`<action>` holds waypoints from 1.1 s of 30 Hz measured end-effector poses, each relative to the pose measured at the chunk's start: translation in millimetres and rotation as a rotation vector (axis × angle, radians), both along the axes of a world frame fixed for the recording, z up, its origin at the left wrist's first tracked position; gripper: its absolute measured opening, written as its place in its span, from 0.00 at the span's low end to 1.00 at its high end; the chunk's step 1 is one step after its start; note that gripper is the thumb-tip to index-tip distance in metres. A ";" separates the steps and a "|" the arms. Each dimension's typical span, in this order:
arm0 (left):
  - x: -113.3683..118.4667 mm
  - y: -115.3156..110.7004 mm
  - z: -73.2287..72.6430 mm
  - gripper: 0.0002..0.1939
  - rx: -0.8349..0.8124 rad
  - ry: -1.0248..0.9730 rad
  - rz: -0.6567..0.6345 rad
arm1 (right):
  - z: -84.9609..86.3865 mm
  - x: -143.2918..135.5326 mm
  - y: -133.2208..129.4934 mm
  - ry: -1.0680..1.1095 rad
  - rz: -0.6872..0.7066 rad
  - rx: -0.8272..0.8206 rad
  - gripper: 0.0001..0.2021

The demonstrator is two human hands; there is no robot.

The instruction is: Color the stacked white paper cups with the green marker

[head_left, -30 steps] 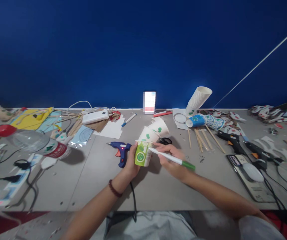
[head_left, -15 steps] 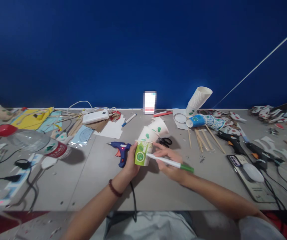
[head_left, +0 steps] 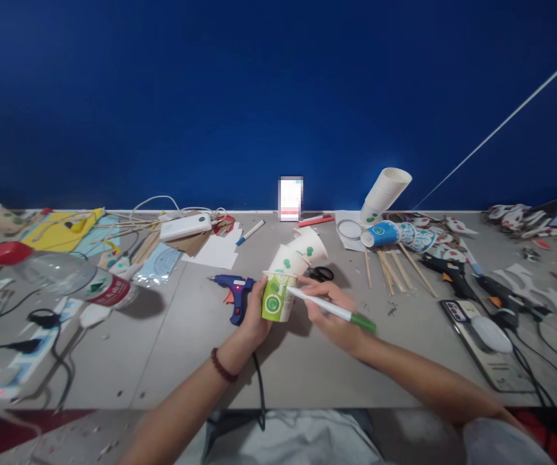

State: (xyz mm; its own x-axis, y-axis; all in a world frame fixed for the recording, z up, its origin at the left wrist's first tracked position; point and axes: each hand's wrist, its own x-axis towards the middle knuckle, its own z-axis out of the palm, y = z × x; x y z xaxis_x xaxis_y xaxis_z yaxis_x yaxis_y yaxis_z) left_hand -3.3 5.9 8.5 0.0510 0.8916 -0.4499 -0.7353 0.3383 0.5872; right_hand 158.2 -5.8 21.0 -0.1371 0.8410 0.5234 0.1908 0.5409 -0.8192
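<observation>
Three paper cups are joined in a bent row; the nearest cup (head_left: 274, 298) is partly coloured green, and the other two (head_left: 288, 259) are white with green prints. My left hand (head_left: 255, 316) is closed around the near cup's left side. A white marker with a green end (head_left: 329, 310) is gripped in my right hand (head_left: 331, 315), its tip at the right part of the green pattern. Left of the cups lies a blue glue gun (head_left: 234, 292). Black scissors (head_left: 322, 274) are partly hidden behind the cups and my right hand.
A plastic bottle (head_left: 79, 278) and a power strip (head_left: 41, 352) are at the left. Stacked cups (head_left: 388, 192), a blue-patterned cup row (head_left: 382, 234), wooden sticks (head_left: 395, 271), more glue guns and a phone (head_left: 482, 355) are at the right.
The marker tip has moved slightly up and right on the cup, along with my right hand. My left hand and the cups look almost unmoved.
</observation>
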 end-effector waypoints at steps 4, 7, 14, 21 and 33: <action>0.6 -0.3 2.8 0.17 -0.012 0.021 -0.008 | -0.8 0.6 0.8 0.011 -0.009 -0.033 0.05; 0.7 -0.3 2.9 0.18 -0.004 0.027 -0.012 | 0.0 0.4 0.5 0.013 -0.001 -0.045 0.05; -0.1 -0.2 0.3 0.18 -0.014 0.020 -0.020 | 0.8 -0.3 -0.1 0.035 -0.005 -0.051 0.04; 0.4 -0.5 -0.8 0.18 -0.008 0.008 0.010 | -0.4 -0.5 0.6 -0.029 -0.009 0.032 0.05; 1.6 -0.2 -2.6 0.21 -0.029 0.008 0.042 | 0.2 -2.4 -0.5 -0.011 0.059 0.093 0.07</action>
